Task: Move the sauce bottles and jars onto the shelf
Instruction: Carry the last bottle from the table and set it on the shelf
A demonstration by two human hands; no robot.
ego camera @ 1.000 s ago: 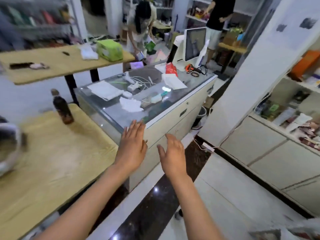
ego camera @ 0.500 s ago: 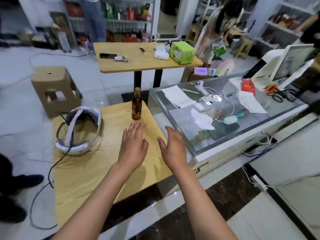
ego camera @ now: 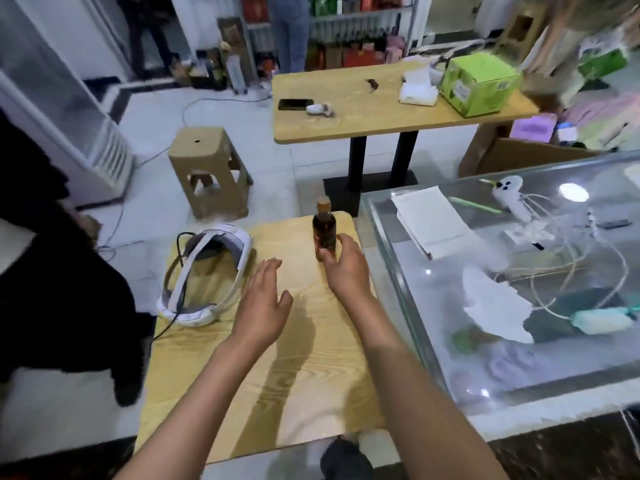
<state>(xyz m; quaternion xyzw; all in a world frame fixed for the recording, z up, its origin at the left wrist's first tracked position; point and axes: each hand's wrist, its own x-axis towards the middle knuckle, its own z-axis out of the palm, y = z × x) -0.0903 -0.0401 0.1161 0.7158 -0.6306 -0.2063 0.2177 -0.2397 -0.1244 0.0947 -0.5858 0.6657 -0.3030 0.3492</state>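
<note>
A small dark-brown sauce bottle [ego camera: 324,226] with a tan cap stands upright at the far edge of the near wooden table [ego camera: 304,362]. My right hand [ego camera: 346,268] has reached its base. The thumb lies in front of the bottle and the fingers sit just to its right, spread and not closed round it. The hand hides the bottle's bottom. My left hand [ego camera: 263,306] hovers flat over the table, fingers straight, holding nothing, well left of the bottle.
A white headset [ego camera: 207,275] with a cable lies on the table's left side. A glass counter [ego camera: 519,271] with papers and cables adjoins on the right. Beyond are a tan stool [ego camera: 207,168], a second wooden table [ego camera: 391,109] with a green box, and people by shelves.
The view has swung left and down onto the near table. My right hand has moved forward to the bottle's base, while my left hand has stayed low and open.
</note>
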